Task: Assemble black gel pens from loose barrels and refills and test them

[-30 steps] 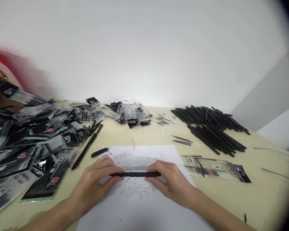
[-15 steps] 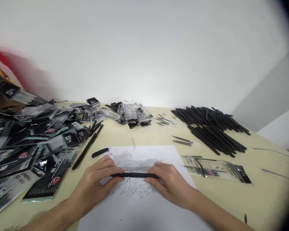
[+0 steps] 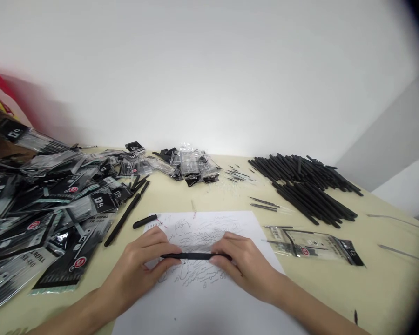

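A black pen [image 3: 195, 256] without its cap lies level between my two hands, over a scribbled white sheet of paper [image 3: 202, 307]. My left hand [image 3: 145, 260] pinches its left end between thumb and fingers. At the other end, my right hand [image 3: 242, 263] grips the barrel the same way. A loose black pen cap [image 3: 145, 221] rests just beyond my left hand, at the paper's upper left corner. Left of that lies another black pen [image 3: 124, 221].
Refill packets [image 3: 66, 195] are heaped on the left, with more packets [image 3: 195, 163] at the back. Black pens [image 3: 314, 200] are piled at the right. An opened refill packet [image 3: 317, 246] lies right of the paper. Loose refills [image 3: 265, 204] and small tips [image 3: 239, 174] lie behind it.
Almost nothing differs. Both hands keep the pen in nearly the same place, with only a slight shift of the right fingers and the pen.
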`<state>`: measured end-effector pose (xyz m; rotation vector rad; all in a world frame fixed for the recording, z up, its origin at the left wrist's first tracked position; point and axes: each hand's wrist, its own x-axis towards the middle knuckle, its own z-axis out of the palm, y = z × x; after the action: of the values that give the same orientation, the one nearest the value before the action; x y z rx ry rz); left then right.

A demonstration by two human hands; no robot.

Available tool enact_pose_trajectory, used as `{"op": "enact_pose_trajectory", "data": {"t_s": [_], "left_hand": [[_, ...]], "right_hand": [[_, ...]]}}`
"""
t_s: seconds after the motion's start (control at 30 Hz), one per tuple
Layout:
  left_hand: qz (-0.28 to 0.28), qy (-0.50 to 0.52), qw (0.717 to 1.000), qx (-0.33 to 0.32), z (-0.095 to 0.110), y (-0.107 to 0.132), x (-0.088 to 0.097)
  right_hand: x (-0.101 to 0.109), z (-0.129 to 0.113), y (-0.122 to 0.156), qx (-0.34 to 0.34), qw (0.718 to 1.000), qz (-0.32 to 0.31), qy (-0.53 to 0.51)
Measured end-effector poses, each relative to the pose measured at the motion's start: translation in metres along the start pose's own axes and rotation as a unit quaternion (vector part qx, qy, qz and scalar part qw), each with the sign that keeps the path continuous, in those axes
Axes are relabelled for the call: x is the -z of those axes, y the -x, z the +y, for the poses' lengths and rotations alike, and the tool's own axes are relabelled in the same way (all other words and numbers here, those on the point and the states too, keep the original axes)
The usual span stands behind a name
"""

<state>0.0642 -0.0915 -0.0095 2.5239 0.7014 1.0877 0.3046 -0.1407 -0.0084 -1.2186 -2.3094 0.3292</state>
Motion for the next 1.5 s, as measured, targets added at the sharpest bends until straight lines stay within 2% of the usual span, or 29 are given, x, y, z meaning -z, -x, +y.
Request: {"op": "enact_pose_trajectory", "data": {"t_s": [0.17,0.7,0.87,1.27,1.33,1.5], "left_hand": [[-0.001,-0.003,1.000,0.005,-0.0008,0.0007,0.0006],[-0.017,0.011,1.000,0.014,-0.0013,0.0027,-0.0003],[-0.008,0.006,1.000,0.012,-0.0011,0.0031,-0.0003],[-0.011,0.004,1.000,0.007,-0.0017,0.0022,-0.0002],[-0.031,-0.009,0.999,0.011,-0.0014,0.0033,0.0000],[-0.128,-0.067,0.989,0.044,0.0036,0.0044,-0.0010]], "right_hand": [[-0.0002,-0.0007,0.0007,0.014,1.000,0.022,-0.016],[-0.0005,-0.0027,0.0009,0.018,0.999,-0.024,0.022],[-0.0005,-0.0017,0.0016,0.011,1.000,-0.010,0.010],[-0.0046,0.0028,0.0027,0.061,0.997,0.007,0.043],[-0.0055,0.0043,0.0031,0.071,0.995,0.012,0.062],[-0.0027,0.0028,0.0008,0.119,0.980,0.052,0.152]]}}
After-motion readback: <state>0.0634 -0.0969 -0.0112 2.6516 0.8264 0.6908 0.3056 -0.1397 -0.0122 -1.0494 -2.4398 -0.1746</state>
